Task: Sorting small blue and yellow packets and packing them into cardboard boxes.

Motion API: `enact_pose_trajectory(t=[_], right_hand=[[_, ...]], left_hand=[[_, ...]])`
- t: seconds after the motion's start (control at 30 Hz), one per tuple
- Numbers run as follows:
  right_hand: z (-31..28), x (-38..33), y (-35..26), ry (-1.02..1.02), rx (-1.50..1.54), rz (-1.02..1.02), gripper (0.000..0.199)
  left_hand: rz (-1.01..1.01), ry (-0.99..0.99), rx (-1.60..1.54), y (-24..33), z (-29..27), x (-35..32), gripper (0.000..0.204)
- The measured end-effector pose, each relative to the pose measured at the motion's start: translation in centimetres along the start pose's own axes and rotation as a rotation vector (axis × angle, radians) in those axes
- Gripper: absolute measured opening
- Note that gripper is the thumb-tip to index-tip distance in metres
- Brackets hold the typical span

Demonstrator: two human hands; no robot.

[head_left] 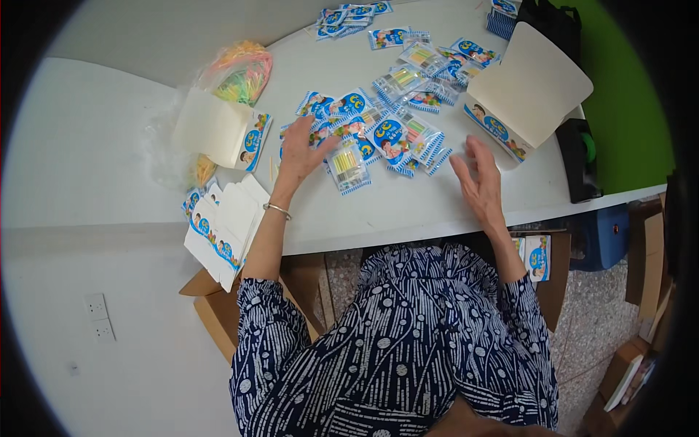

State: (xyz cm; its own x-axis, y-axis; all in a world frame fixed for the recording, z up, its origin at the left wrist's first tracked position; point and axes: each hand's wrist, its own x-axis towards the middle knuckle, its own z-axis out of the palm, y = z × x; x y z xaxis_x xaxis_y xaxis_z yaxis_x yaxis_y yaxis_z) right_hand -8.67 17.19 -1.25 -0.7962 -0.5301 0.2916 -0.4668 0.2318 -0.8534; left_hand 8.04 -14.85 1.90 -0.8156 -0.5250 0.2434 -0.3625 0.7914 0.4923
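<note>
Small clear-and-blue packets (pixel 393 138) lie in a loose heap on the white table, some showing coloured sticks inside. My left hand (pixel 298 154), a bangle at its wrist, is at the heap's left edge with fingers spread, holding nothing. Beside its thumb, one packet with yellowish sticks (pixel 348 167) lies at the near side of the heap. To the right of the heap, my right hand (pixel 478 182) hovers with its fingers apart and nothing in it. An open white-and-blue carton (pixel 530 87) stands just beyond that hand.
A second open carton (pixel 218 131) stands at the left, by a clear bag of coloured sticks (pixel 244 76). Flattened cartons (pixel 226 229) overhang the table's front edge. A black tape dispenser (pixel 579 164) sits at the right. Cardboard boxes (pixel 218 313) are below the table.
</note>
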Motion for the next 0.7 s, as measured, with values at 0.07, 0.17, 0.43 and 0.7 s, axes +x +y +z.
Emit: enact_pose_trajectory(t=[0.07, 0.17, 0.43, 0.7], right_hand=[[1.0, 1.2, 0.7, 0.006, -0.041, 0.0, 0.049], [1.9, 2.7, 0.2, 0.007, -0.089, 0.014, 0.053], [3.1, 5.4, -2.1, -0.171, -0.302, -0.014, 0.055], [2.9, 4.5, -1.8, -0.277, 0.011, 0.091, 0.042]], left_hand=[[0.076, -0.151, 0.254, 1.5, 0.4, -0.4, 0.079], [0.107, 0.015, 0.384, 2.5, 1.3, -1.8, 0.077], [0.025, 0.019, -0.231, 10.9, 3.4, -5.1, 0.051], [0.17, 0.055, -0.446, 11.4, 8.8, -5.2, 0.031]])
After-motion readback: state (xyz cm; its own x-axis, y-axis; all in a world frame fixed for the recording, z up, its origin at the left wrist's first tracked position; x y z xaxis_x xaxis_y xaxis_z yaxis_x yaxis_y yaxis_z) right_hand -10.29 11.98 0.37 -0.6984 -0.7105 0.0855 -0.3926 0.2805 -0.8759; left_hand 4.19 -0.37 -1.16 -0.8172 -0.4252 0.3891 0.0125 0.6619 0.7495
